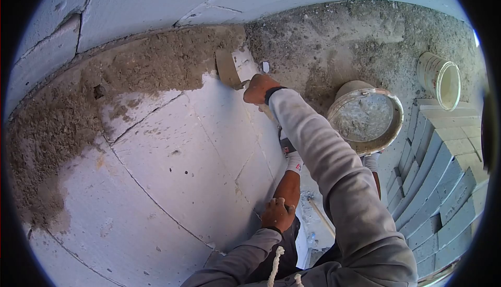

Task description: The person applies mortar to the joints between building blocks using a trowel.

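My right hand (259, 88) is closed round the handle of a trowel (227, 68). Its flat blade lies against the white block surface (177, 146), right at the edge of a brown mortar band (78, 88). Lower down, my left hand (276, 215) is curled into a fist over my bent leg, with nothing showing out of it. Below my right hand, a socked foot (295, 162) stands close alongside the blocks. Thin joint lines and a few dark pits mark the white blocks.
A bucket (339, 112) of grey wet mix stands right of my right forearm. Farther right, a white bucket (425, 73) leans with its mouth towards me. Stacked grey blocks (443, 182) fill the right side. More pale blocks (141, 5) rise along the top.
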Available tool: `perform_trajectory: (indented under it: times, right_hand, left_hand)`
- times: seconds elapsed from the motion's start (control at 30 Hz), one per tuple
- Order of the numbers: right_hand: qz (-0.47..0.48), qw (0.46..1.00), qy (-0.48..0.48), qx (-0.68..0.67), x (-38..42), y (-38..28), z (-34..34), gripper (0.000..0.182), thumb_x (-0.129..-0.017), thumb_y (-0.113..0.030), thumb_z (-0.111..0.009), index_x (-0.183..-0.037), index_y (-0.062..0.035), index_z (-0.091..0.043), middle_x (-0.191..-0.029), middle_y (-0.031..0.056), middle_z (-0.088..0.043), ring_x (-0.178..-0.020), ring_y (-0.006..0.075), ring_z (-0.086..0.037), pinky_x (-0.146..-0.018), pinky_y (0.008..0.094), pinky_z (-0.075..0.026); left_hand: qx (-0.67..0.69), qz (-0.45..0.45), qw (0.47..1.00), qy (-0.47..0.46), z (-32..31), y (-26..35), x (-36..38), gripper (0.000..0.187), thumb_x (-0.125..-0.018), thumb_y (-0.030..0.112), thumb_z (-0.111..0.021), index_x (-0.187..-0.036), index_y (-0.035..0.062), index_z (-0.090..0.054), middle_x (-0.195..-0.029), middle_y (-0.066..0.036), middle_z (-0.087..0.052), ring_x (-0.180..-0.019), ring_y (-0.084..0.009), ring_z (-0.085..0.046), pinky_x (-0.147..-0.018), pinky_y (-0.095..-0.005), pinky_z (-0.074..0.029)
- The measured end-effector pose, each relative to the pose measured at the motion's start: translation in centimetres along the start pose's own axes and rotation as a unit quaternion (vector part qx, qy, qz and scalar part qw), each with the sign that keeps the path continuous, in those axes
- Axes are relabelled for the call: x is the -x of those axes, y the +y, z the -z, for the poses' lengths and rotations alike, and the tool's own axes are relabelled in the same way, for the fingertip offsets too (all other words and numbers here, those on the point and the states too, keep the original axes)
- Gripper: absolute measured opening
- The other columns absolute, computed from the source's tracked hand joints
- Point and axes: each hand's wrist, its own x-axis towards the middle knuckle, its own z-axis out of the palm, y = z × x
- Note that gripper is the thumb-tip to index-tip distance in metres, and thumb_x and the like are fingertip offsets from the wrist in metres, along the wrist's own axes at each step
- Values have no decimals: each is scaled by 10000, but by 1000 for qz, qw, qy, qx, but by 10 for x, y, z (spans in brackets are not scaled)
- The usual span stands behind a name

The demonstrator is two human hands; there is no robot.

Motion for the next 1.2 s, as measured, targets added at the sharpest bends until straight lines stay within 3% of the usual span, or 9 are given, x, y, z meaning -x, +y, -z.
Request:
perform_trajectory:
  times: [0.2, 0.27, 0.5, 0.6, 0.7, 0.77, 0.83, 0.97, 1.2]
  right_hand:
    - [17, 998, -35, 54, 25, -21, 39, 245, -681, -109, -538, -759, 81, -670, -817, 220, -682, -735, 318, -687, -660, 399, -537]
    - [89, 969, -99, 209, 14, -17, 41, 280, -666, -111, -544, -813, 89, -672, -852, 230, -681, -781, 341, -682, -671, 404, -535]
    - [51, 998, 19, 40, 66, 46, -2, 374, -644, -220, -603, -854, 80, -679, -873, 287, -658, -850, 393, -661, -767, 413, -519]
    - [-12, 1000, -12, -3, 141, 64, -14, 445, -736, -247, -591, -1051, 65, -625, -986, 274, -653, -975, 368, -639, -847, 423, -503]
    - [-94, 988, 113, -49, 221, 104, -32, 483, -755, -301, -628, -1120, 12, -577, -925, 259, -656, -910, 396, -638, -819, 439, -502]
    - [-17, 950, 310, -41, 270, 145, -53, 456, -761, -297, -654, -1110, -24, -550, -879, 242, -656, -861, 414, -634, -783, 463, -500]
    - [-126, 966, 199, -104, 313, 178, -44, 427, -740, -258, -676, -1078, -33, -544, -853, 227, -655, -824, 418, -634, -763, 477, -500]
    - [-269, 927, 234, 112, 348, 248, -32, 328, -768, -172, -589, -1064, -37, -548, -858, 231, -657, -816, 403, -642, -733, 487, -506]
    - [-277, 921, 158, 223, 295, 283, 17, 294, -784, -183, -538, -1008, -18, -634, -901, 232, -670, -876, 379, -659, -765, 467, -525]
  left_hand:
    - [3, 4, 1000, -2, 7, 5, 1, 479, -843, 410, -571, -1156, 47, -569, -1200, -180, -558, -1154, -364, -508, -958, -464, -435]
    - [-5, 8, 1000, 3, 5, 7, 1, 479, -842, 410, -572, -1158, 50, -569, -1205, -179, -556, -1159, -364, -505, -959, -465, -435]
    - [-32, 26, 999, 3, -5, 16, -1, 483, -838, 417, -572, -1161, 56, -569, -1205, -179, -555, -1159, -366, -505, -956, -471, -438]
    - [-36, 26, 999, 7, -3, 19, 5, 477, -839, 412, -563, -1148, 49, -572, -1175, -197, -560, -1128, -371, -520, -940, -470, -449]
    - [-43, 15, 999, -13, -7, 33, 4, 480, -841, 426, -566, -1156, 63, -577, -1190, -193, -553, -1149, -367, -508, -952, -463, -442]
    - [-47, 23, 998, -18, -11, 36, 5, 480, -842, 427, -567, -1156, 64, -578, -1191, -196, -549, -1151, -366, -506, -952, -459, -442]
    - [-34, 24, 999, 2, -21, 35, 6, 484, -835, 405, -584, -1142, 31, -589, -1177, -215, -542, -1134, -377, -504, -962, -452, -431]
    - [-22, 34, 999, -2, -27, 38, 10, 488, -840, 399, -589, -1157, 27, -581, -1208, -214, -516, -1168, -371, -479, -976, -448, -423]
    - [-26, 28, 999, 23, -52, 32, 11, 488, -832, 427, -587, -1149, 57, -575, -1172, -208, -527, -1138, -379, -497, -949, -463, -434]
